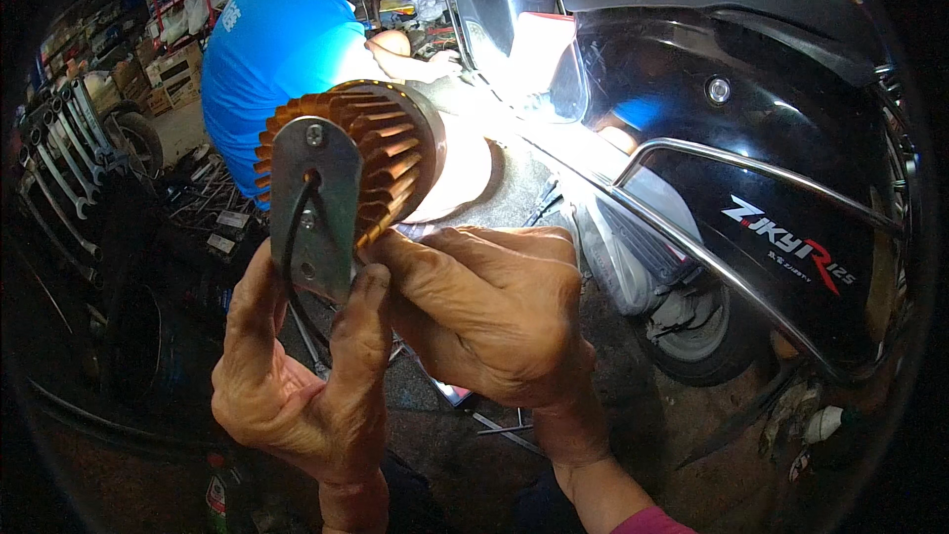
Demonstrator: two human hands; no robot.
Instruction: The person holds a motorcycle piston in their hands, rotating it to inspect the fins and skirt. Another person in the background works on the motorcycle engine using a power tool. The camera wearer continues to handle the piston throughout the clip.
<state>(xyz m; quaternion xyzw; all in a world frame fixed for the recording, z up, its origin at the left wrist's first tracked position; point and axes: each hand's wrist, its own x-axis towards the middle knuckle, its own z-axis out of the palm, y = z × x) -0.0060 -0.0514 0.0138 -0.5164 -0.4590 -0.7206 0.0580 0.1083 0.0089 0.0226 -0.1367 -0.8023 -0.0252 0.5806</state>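
In front of me I hold up a lit round spotlight lamp (395, 143) with copper-coloured cooling fins. Its beam points away, toward the scooter and a person. A flat grey metal bracket (331, 163) with screws is fixed to its back, and a black cable (291, 247) comes out through a hole in it. My left hand (301, 366) pinches the lower end of the bracket between thumb and fingers. Close beside it, my right hand (494, 307) is closed, with thumb and forefinger at the bracket's lower right edge and the lamp's underside. Its fingertips are partly hidden.
A black motor scooter (751, 129) with a chrome side rail (712, 247) stands on the right. Beyond the lamp crouches a person in a blue shirt (267, 49). Spanners (74, 148) hang in a row at the left. Tools (509, 430) lie on the floor below.
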